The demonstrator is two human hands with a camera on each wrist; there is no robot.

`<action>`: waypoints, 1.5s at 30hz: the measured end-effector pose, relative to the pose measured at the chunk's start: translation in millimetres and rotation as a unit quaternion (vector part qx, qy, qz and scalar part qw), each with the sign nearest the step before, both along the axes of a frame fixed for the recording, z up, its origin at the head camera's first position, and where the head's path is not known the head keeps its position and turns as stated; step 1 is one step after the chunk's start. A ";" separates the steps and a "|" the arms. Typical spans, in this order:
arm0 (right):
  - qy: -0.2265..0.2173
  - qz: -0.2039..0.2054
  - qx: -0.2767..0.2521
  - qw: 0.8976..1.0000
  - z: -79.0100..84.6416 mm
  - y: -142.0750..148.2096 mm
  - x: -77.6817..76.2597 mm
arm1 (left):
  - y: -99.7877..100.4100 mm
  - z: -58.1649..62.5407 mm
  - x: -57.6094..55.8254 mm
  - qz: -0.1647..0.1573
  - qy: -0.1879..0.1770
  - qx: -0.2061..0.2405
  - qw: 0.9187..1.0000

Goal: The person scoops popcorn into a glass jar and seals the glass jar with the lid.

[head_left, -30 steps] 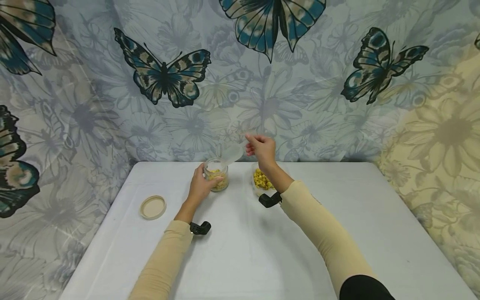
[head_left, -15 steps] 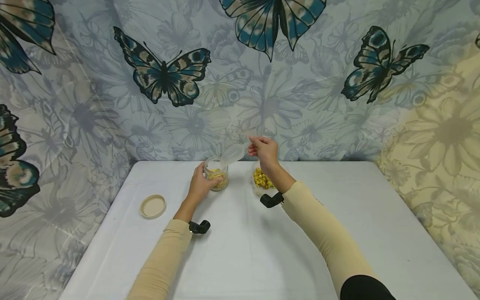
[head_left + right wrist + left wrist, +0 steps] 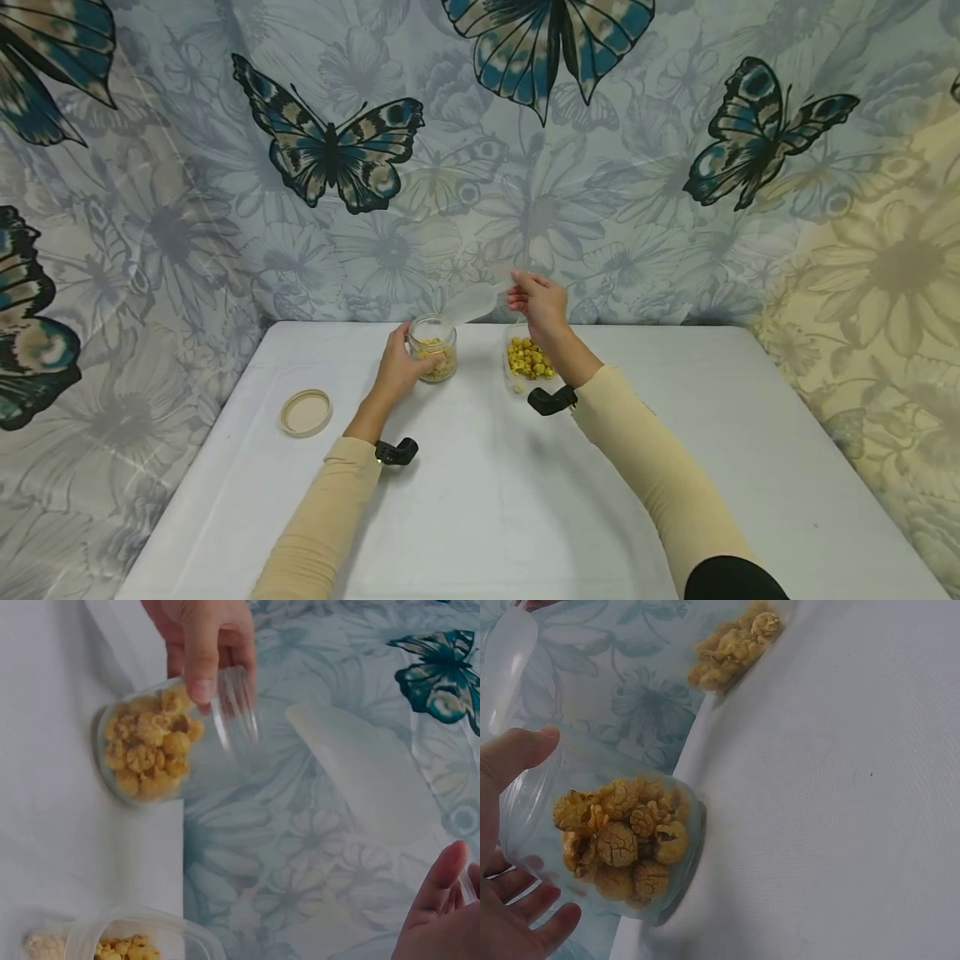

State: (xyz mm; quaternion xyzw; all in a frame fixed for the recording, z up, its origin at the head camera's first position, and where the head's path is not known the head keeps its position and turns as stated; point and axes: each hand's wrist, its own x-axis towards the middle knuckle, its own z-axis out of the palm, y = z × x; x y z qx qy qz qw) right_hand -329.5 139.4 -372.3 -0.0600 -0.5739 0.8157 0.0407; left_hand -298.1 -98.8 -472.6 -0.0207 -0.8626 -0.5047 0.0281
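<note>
My left hand (image 3: pixel 400 364) grips a glass jar (image 3: pixel 682 847) partly filled with caramel popcorn (image 3: pixel 619 844), thumb and fingers around its side near the top. The jar stands upright near the table's back edge. My right hand (image 3: pixel 542 302) pinches the handle of a translucent plastic scoop (image 3: pixel 472 305), raised above the table. The scoop's bowl hangs beside and above the jar's open mouth, its tip right at the rim in the head view. No popcorn shows on the scoop in the right wrist view. Below my right wrist sits a clear plastic container (image 3: pixel 512 385) holding more popcorn (image 3: pixel 528 358).
A pale round lid (image 3: pixel 306 413) lies at the left on the white-covered table (image 3: pixel 480 500). A fabric backdrop (image 3: pixel 570 183) with butterflies rises right behind the table's back edge. Dark wrist cameras are strapped to both forearms.
My right hand has moved a little to the right, and the scoop has tipped flatter near the jar's mouth. My left hand and the jar stay in place.
</note>
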 end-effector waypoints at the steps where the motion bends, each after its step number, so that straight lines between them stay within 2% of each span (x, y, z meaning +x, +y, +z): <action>1: 0.001 -0.002 -0.003 1.000 0.4 1.3 0.2 | 0.2 1.1 -0.4 0.001 0.003 -0.003 1.000; 7: 0.013 -0.011 -0.027 0.999 3.2 7.6 1.6 | 1.1 8.5 -0.2 0.001 0.018 -0.007 1.000; 16: 0.026 -0.019 -0.042 0.999 6.6 12.8 4.9 | 1.9 14.5 -0.5 0.001 0.000 -0.016 1.000; 22: 0.025 -0.022 -0.063 0.997 6.9 18.4 4.9 | 3.4 18.7 0.5 0.005 0.013 -0.019 1.000; 32: 0.018 -0.032 -0.060 0.998 10.2 24.1 7.3 | 3.0 20.8 0.1 0.010 0.016 -0.027 0.999; 39: 0.012 -0.043 -0.086 0.995 11.6 33.3 7.4 | 4.1 23.3 1.2 0.017 0.043 -0.021 0.999; 45: 0.020 -0.054 -0.072 0.996 13.2 40.5 10.7 | 6.7 26.6 3.5 0.018 0.057 -0.020 0.998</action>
